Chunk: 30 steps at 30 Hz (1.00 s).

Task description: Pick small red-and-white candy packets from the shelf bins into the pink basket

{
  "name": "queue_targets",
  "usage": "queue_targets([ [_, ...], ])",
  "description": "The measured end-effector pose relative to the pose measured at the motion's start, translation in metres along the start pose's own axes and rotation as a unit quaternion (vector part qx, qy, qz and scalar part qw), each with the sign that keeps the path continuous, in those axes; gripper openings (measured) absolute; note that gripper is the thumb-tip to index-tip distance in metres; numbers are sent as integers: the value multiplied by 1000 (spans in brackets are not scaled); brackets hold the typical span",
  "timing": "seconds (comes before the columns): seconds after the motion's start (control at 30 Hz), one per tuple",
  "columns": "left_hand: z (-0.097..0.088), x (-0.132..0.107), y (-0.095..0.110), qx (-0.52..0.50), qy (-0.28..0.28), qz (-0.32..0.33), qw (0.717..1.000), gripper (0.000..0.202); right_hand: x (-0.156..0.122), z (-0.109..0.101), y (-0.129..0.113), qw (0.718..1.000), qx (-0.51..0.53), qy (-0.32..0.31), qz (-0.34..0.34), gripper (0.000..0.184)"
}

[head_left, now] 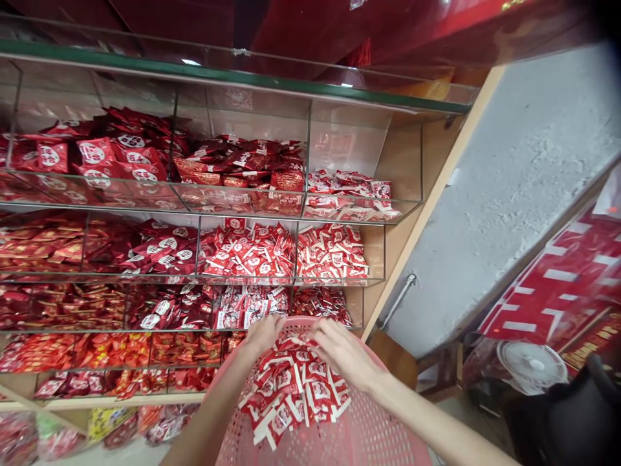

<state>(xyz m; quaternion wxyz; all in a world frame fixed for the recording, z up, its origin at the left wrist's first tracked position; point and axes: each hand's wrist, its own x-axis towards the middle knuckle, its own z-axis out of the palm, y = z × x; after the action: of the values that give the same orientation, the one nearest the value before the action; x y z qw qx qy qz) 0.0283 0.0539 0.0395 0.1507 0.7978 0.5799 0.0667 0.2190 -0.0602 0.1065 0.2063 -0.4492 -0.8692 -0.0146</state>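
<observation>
Our left hand [264,333] and right hand [339,349] curled loosely over red-and-white sachets [295,388], grip unclear. We feared the loose heap sliding off the pink perforated plastic basket [339,446].

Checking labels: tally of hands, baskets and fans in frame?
Hands: 2, left, right
Basket: 1
Fan: 1
Packets: too many to count
Total: 4, packets aside
</observation>
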Motion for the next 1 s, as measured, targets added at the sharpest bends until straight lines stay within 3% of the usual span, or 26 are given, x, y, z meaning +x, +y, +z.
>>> queue_targets([
  [0.13, -1, -1, 1, 0, 2, -3, 1000, 46, -12, 47, 10, 997, -48, -52, 17, 13],
  [0.27, -1, -1, 1, -5, -1, -6, 1000, 45, -11, 64, 16, 997, -58, -46, 32, 12],
  [0.8, 2, 1, -1, 7, 12, 7, 1000, 46, -4, 94, 16, 993, -109, -55, 5, 11],
  [0.9, 3, 2, -2, 5, 12, 9, 1000, 46, -5, 87, 14, 993, -100, -65, 15, 14],
  [1.0, 3, 2, -3, 0, 12, 9, 1000, 46, -3, 65, 10, 995, -74, -57, 21, 27],
])
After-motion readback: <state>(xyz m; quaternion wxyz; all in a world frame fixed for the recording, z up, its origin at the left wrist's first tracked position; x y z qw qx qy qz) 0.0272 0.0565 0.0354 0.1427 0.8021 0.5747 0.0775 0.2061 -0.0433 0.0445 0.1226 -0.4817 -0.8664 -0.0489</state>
